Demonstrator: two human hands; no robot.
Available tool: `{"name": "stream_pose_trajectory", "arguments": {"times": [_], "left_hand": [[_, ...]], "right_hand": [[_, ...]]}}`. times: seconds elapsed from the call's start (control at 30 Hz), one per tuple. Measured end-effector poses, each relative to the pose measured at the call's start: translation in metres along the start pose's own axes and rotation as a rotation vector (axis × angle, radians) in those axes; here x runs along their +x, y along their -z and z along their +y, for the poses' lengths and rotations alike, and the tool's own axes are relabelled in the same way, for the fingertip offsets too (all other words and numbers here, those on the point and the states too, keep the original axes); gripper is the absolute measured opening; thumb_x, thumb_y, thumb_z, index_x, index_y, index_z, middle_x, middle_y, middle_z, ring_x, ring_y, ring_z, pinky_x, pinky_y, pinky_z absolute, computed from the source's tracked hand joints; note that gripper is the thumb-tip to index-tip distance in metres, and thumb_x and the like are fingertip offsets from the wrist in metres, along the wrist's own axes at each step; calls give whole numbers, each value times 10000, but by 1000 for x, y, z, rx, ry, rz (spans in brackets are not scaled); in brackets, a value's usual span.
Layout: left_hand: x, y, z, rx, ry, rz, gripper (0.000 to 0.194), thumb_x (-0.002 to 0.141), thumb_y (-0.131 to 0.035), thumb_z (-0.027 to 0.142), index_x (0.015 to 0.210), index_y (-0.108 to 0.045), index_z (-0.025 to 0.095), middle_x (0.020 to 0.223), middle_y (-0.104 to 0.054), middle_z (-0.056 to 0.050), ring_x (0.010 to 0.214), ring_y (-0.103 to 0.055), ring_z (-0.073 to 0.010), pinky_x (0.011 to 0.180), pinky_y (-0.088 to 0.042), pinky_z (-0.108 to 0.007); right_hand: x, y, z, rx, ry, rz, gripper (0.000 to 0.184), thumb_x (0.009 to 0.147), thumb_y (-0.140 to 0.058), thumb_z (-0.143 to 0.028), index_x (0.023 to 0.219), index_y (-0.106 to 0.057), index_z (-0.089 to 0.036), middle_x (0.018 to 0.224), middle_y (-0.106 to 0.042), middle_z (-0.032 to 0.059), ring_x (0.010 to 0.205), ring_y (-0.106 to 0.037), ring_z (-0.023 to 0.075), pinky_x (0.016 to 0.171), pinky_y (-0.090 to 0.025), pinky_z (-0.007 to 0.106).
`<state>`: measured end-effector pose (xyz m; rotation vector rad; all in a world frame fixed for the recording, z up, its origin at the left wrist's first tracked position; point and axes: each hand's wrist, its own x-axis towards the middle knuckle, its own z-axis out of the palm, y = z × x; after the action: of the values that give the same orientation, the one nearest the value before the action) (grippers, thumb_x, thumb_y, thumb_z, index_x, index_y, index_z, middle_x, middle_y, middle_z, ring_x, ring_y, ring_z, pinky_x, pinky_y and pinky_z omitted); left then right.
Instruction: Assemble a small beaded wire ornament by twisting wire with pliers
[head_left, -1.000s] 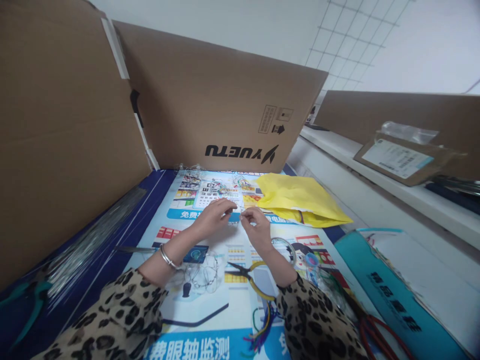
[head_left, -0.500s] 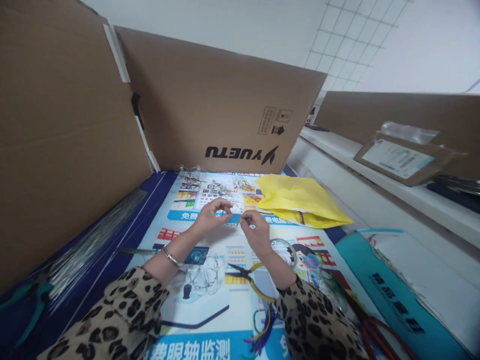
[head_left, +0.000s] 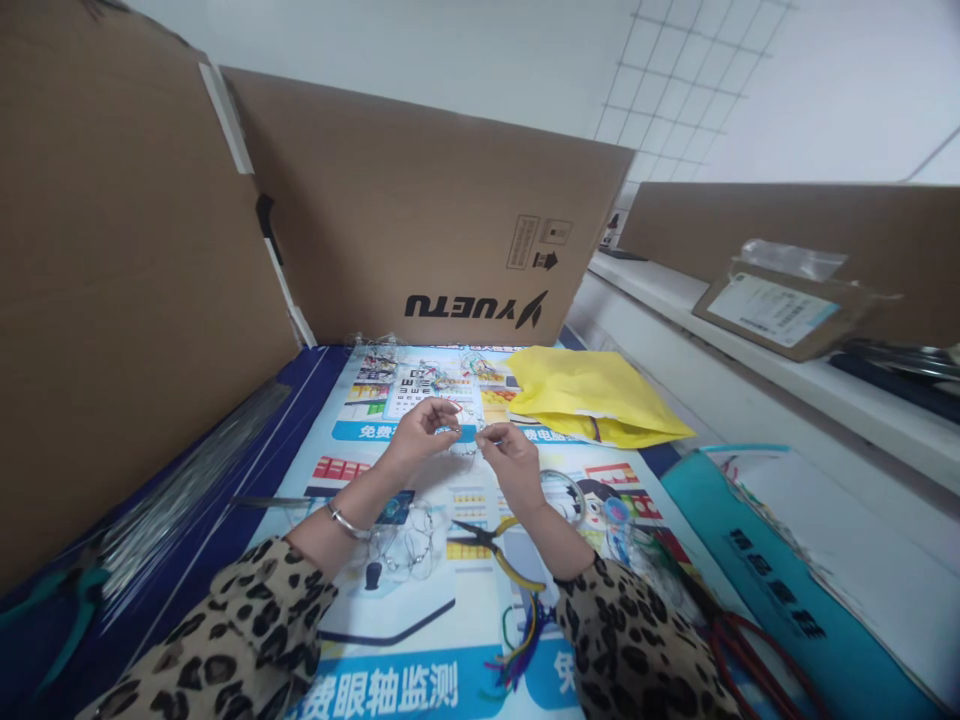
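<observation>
Over the middle of the printed sheet, my left hand (head_left: pixel 424 432) pinches with thumb and index finger; its other fingers curl loosely. Close on its right, my right hand (head_left: pixel 514 458) is also closed in a pinch. A thin beaded wire (head_left: pixel 463 452) shows in the small gap between the fingertips; its fine detail is too small to make out. Below the hands lie yellow-handled pliers (head_left: pixel 491 540) with their jaws apart. A tangle of clear beaded wire loops (head_left: pixel 409 550) rests by my left wrist, and a round clear ring (head_left: pixel 564 495) lies behind my right wrist.
Cardboard panels (head_left: pixel 420 210) stand at the back and left. A yellow bag (head_left: pixel 600 395) lies at the back right, a teal packet (head_left: pixel 787 570) at the right. Bundled wires (head_left: pixel 187 480) and teal-handled pliers (head_left: pixel 67 610) are at left; coloured cords (head_left: pixel 521 645) and red-handled scissors (head_left: pixel 750 650) lie in front.
The view has shifted slightly. Both hands keep their pinches close together over the same spot, with only small finger movement.
</observation>
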<state>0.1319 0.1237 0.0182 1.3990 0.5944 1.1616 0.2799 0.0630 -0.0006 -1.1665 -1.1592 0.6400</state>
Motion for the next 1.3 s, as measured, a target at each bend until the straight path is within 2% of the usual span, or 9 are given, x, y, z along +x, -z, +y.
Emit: {"name": "stream_pose_trajectory", "arguments": {"times": [0.33, 0.77, 1.3], "left_hand": [[-13, -1, -1, -182, 76, -22, 343, 594, -742, 150, 879, -551, 169, 740, -555, 29, 685, -544, -77, 677, -450, -206], [-8, 4, -2, -321, 224, -43, 339, 536, -724, 71, 826, -574, 160, 738, -545, 28, 663, -528, -59, 596, -429, -159], [-9, 10, -8, -293, 286, -93, 324, 540, -722, 52, 818, -588, 150, 716, -540, 33, 656, -508, -59, 587, -387, -149]], "right_hand": [[-13, 5, -12, 195, -121, -42, 191, 641, -699, -334, 733, -590, -208, 651, -574, -31, 532, -488, 96, 505, -447, 248], [-16, 0, -11, 235, -174, -69, 205, 617, -710, -320, 727, -576, -211, 605, -542, -50, 516, -465, 88, 485, -424, 234], [-18, 5, -8, 253, -286, -179, 188, 629, -708, -284, 744, -588, -197, 626, -550, -49, 509, -465, 74, 478, -393, 216]]}}
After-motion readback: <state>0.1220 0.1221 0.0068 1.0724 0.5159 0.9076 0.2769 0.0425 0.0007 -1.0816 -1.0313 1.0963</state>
